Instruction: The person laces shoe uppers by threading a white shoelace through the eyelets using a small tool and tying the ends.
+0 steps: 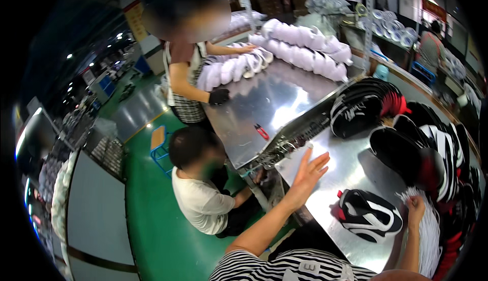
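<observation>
My left hand [306, 178] reaches over the near metal table with its fingers stretched out and nothing in them. At the right, my right hand [416, 209] is closed at the top of a bundle of long white shoelaces [430, 243], its fingers pinched on the lace ends. Between my hands a black and white shoe upper [367, 214] with red tabs lies on the metal table [351, 166], apart from both hands.
Stacked black, white and red shoe uppers [442, 154] line the right side. Red thread snips [262, 132] lie on the far metal table [244, 123], where a standing person handles white shoes [229, 72]. Rows of white shoes [305, 49] stand behind. A person in white [201, 199] sits at the left.
</observation>
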